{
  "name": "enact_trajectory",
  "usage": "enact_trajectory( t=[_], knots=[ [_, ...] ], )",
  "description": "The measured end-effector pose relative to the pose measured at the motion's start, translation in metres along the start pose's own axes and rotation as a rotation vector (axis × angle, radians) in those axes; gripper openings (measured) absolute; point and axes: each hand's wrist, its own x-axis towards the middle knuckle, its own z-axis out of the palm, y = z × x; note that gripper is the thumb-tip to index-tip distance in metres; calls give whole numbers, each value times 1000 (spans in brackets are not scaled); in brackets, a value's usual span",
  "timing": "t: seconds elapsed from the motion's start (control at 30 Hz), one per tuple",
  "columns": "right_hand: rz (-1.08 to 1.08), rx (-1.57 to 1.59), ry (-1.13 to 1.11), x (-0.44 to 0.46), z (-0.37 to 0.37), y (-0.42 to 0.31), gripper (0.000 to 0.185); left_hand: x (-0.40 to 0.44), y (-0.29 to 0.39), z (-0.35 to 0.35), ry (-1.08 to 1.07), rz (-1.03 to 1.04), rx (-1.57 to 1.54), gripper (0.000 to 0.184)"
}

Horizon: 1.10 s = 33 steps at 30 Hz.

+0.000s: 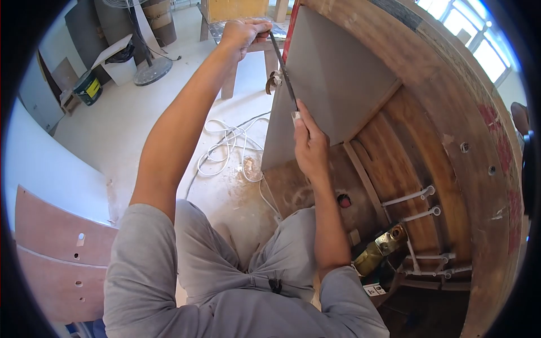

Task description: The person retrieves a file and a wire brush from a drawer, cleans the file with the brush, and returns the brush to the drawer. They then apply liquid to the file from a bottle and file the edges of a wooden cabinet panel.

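Note:
A long, thin dark strip, like a file or blade (286, 73), slants between my two hands. Its upper end is in the closed fingers of my left hand (243, 36), near the top of a grey panel (332, 84). Lower down, my right hand (310, 143) grips the other end, with a small whitish piece showing at the fingers. The strip lies along the panel's left edge; whether it touches the edge is hard to tell. A brown curled piece (270, 84) hangs beside the strip.
A curved wooden frame (451, 107) rises at the right, with white pipes (408, 197) and a brass-coloured tool (377, 248) inside. White cable (225, 141) lies coiled on the floor. Further off stand a fan base (153, 72), a dark bucket (88, 87) and a wooden stand (228, 83).

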Motion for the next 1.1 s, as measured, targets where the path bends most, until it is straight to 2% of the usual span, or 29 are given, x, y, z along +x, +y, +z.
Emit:
enact_trajectory(
  t=[0.1,0.3,0.5,0.6,0.73,0.83,0.93,1.1],
  knots=[
    [-21,1,21,-10,-9,1,37,-21,16,8,-53,48,-19,21],
    [-26,1,-10,2,-1,2,37,0,-5,-4,17,-10,30,20],
    [-47,6,44,-14,-26,-16,37,-26,38,14,-58,94,-32,23],
    [-55,28,31,0,-31,-27,37,3,36,8,-154,174,-46,25],
    [-27,-31,-3,17,-8,-19,37,5,28,5,26,43,36,26],
    [-64,-37,30,12,-15,-27,37,-1,39,5,-16,93,-13,26],
    [-95,1,74,5,-36,-49,37,-29,82,25,-85,239,-39,26],
    [-97,-13,66,26,-28,-50,37,35,57,12,-29,204,-40,24]
  ],
)
